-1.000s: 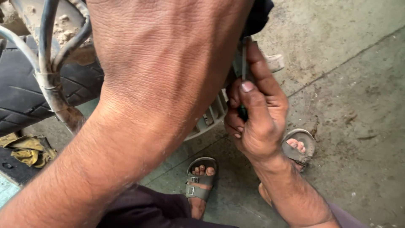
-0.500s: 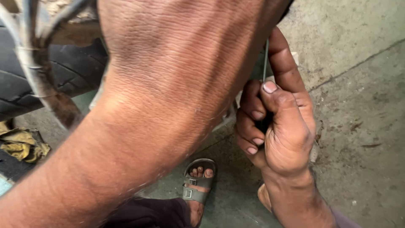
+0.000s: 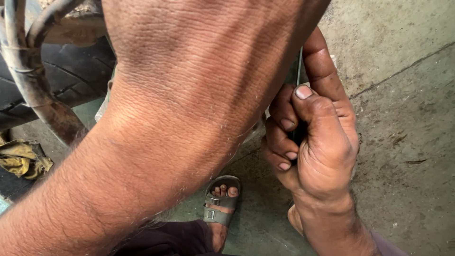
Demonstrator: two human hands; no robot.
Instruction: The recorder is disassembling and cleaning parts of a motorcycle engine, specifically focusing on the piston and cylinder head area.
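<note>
- The thin dark metal tool [image 3: 299, 71], a slim flat shaft, is in the right hand [image 3: 317, 142], low in front of the person and above the grey concrete floor [image 3: 407, 118].
- Its long axis runs nearly upright in the head view, the free end pointing up and away behind the left hand; the tip itself is hidden.
- The right hand is closed in a fist around the tool's lower part, thumb pressed over the fingers and forefinger stretched along the shaft.
- The left hand [image 3: 204, 71] fills the view, back toward the camera; its fingers are out of sight, so I cannot tell whether it grips anything.
- The step looks like working the tool into a part hidden behind the left hand; the next move likely calls for steady pressure along the shaft.
- A black rubber tyre [image 3: 71, 76] and grey cables [image 3: 19, 52] lie at left, and a grey sandal [image 3: 220, 204] below.
</note>
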